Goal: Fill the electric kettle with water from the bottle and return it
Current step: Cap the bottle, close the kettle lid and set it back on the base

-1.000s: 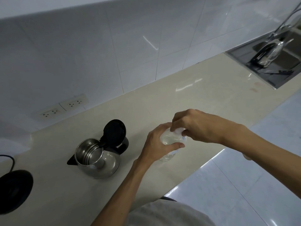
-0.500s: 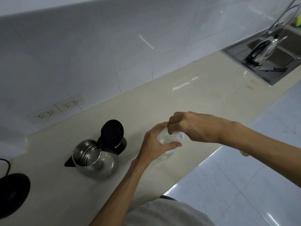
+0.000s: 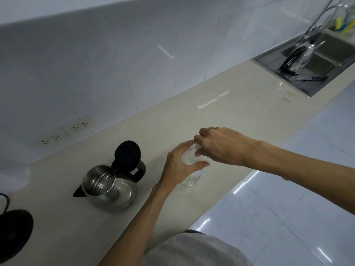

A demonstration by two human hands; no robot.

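1. The left hand (image 3: pixel 177 166) reaches in from the lower middle, forearm angled up and to the right, and wraps around the upper part of the bottle (image 3: pixel 192 176). The thumb lies across the near side and the fingers curl round the far side.
2. The bottle is clear plastic and stands upright on the counter (image 3: pixel 221 112) near its front edge, to the right of the kettle (image 3: pixel 110 189). Only its top shoulder and lower body show between the fingers.
3. The right hand (image 3: pixel 219 144) comes in from the right, wrist slightly bent, knuckles up, fingers bunched down over the bottle's top. It pinches there; the cap itself is hidden under the fingers, so whether it is on or off cannot be told.
4. The kettle sits on the counter, off its base (image 3: pixel 13 233), with the black lid (image 3: pixel 127 155) tipped up open and the steel inside showing. Its spout points left and its handle faces the bottle.
5. The black round base lies at the left edge, well apart from the kettle, with a cord (image 3: pixel 4 201) running off it.
6. A sink (image 3: pixel 317 62) is set into the counter at the far right.
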